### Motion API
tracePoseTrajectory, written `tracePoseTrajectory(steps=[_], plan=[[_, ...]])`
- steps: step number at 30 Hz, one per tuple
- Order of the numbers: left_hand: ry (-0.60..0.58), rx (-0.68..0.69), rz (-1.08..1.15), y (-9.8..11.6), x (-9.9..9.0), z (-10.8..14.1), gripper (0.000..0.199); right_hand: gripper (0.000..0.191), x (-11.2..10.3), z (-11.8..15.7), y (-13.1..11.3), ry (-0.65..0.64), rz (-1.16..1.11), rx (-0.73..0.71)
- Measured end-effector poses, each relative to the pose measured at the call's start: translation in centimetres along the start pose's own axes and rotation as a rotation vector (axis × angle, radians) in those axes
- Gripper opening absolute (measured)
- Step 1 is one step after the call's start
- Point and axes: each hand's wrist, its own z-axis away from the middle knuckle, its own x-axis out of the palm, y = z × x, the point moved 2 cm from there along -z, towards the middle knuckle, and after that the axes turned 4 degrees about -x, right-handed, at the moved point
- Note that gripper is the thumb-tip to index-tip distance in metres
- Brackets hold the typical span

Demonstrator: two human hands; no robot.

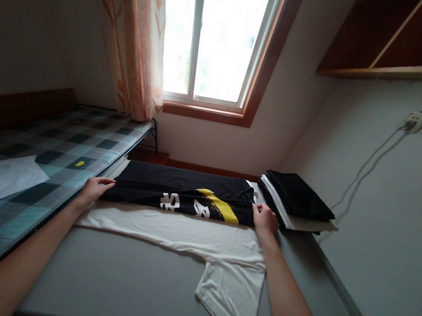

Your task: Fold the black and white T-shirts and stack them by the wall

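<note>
A black T-shirt (153, 176) with white lettering and a yellow stripe lies folded lengthwise on top of a white T-shirt (168, 228). The white shirt is spread on the grey table, one sleeve pointing toward me at the lower right. My left hand (93, 190) pinches the black shirt's edge at its hem end. At the other end, near the collar, my right hand (265, 220) has its fingers closed on the same shirt. The fabric runs straight between both hands.
A stack of folded black and white clothes (296, 197) sits at the table's back right, against the wall. On the left is a bed with a checked mattress (107, 134) and paper sheets (5, 180). The grey table (129, 283) stands below a window.
</note>
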Motion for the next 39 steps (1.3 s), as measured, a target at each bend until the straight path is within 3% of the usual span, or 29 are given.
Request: tracePoseTrajectory(steps=[9,16,22,26,29,32,33,37,39], plan=[[0.043,0.021,-0.052,-0.4,0.3,-0.2,0.035,0.039,0.3,-0.2,0.2,0.012,-0.021,-0.008],[0.112,0.024,-0.065,0.0,0.5,0.3,0.028,0.032,-0.3,0.6,-0.7,0.319,-0.014,-0.262],[0.132,0.038,-0.070,-0.3,0.7,0.4,0.025,0.048,1.6,2.3,-3.2,0.093,-0.005,-0.615],[0.091,0.026,-0.166,-0.3,0.7,0.3,0.024,0.065,2.8,3.3,-4.0,-0.098,0.098,-0.658],[0.124,0.047,-0.389,0.6,1.2,0.9,0.022,0.070,3.1,3.4,-4.1,-0.169,0.145,-0.651],[0.246,0.189,-0.570,2.5,3.0,2.0,0.025,0.071,3.2,3.2,-4.0,-0.198,0.168,-0.637],[0.223,0.261,-0.575,3.3,4.0,2.4,0.027,0.071,3.3,3.2,-4.0,-0.205,0.172,-0.634],[-0.070,0.531,-0.518,6.1,8.9,4.0,0.040,0.071,3.3,3.1,-3.9,-0.214,0.173,-0.637],[-0.185,0.575,-0.543,6.9,11.0,4.7,0.047,0.071,3.3,3.1,-3.9,-0.211,0.168,-0.642]])
